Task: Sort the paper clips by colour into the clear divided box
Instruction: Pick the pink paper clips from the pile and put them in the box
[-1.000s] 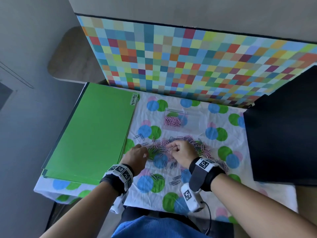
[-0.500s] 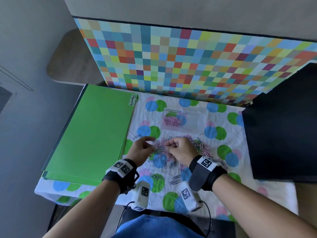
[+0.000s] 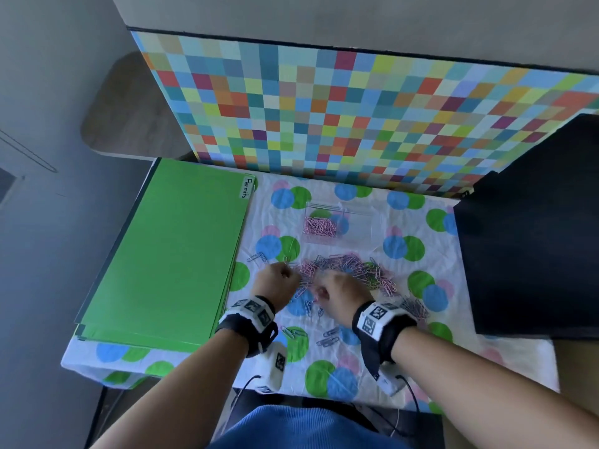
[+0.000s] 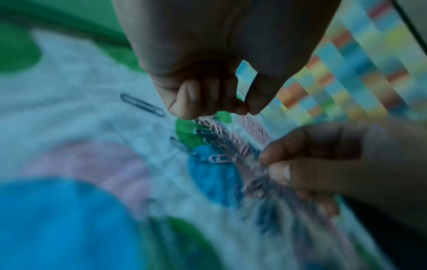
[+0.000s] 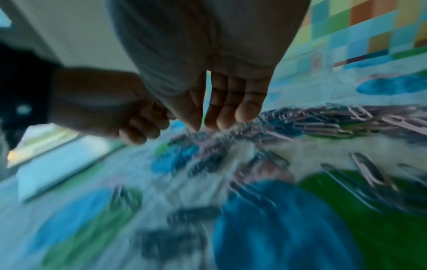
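The clear divided box (image 3: 353, 222) lies on the spotted cloth, with pink clips (image 3: 319, 226) in its left compartment. In front of it is a mixed pile of pink and dark paper clips (image 3: 351, 267). My left hand (image 3: 280, 280) hovers at the pile's left end. Its fingers are curled and its thumb tip touches the index tip (image 4: 246, 110); no clip shows between them. My right hand (image 3: 335, 288) reaches down into the pile (image 5: 323, 124). Its thumb and index finger pinch at clips there (image 4: 265, 164).
A stack of green folders (image 3: 168, 254) labelled "Permits" lies to the left, and a black slab (image 3: 531, 238) to the right. A chequered board (image 3: 356, 118) stands behind. Loose dark clips (image 3: 327, 337) lie near the front edge, with a few more (image 3: 259, 257) by the folders.
My left hand lifted off the cloth toward the right hand, where a pale clip showed between them, and now hangs curled. The right hand stayed over the pile, picking.
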### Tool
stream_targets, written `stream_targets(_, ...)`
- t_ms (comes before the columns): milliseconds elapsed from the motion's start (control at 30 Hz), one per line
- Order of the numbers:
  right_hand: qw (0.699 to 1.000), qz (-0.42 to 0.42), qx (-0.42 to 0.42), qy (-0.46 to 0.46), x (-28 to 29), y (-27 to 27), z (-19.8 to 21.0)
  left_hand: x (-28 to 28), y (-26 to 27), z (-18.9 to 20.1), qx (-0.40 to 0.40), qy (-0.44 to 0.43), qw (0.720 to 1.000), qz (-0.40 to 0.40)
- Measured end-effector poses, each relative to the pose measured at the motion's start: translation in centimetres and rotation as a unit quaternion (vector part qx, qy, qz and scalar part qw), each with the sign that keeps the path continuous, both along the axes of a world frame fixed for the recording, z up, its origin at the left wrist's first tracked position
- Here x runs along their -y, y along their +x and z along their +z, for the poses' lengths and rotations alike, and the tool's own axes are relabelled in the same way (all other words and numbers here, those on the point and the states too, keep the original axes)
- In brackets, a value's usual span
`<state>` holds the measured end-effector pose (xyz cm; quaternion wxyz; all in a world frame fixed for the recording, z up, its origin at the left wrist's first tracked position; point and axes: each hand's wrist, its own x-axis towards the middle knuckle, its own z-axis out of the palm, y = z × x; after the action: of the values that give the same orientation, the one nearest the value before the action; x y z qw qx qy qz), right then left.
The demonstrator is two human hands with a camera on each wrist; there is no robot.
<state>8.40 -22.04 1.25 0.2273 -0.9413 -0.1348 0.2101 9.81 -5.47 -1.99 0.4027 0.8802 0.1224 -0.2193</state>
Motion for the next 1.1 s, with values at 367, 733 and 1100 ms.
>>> stream_targets(367,0.997,0.052,0.056,-0.027,-0.4,-1.0,-1.6,1.1,-1.6,0.3,0.089,0.196,0.96,-0.178)
stream_targets(733,0.892,-0.315,-0.177,0.273,5.4,-0.8,-1.2,-2.2,-1.5,0.7,-0.015,-0.177,0.981,0.076)
stream_targets(1100,0.843,-0.356,-0.225,0.334,6.0,-0.5,-0.9,-2.5,-1.4,1.8,-0.114,-0.36,0.91,0.173)
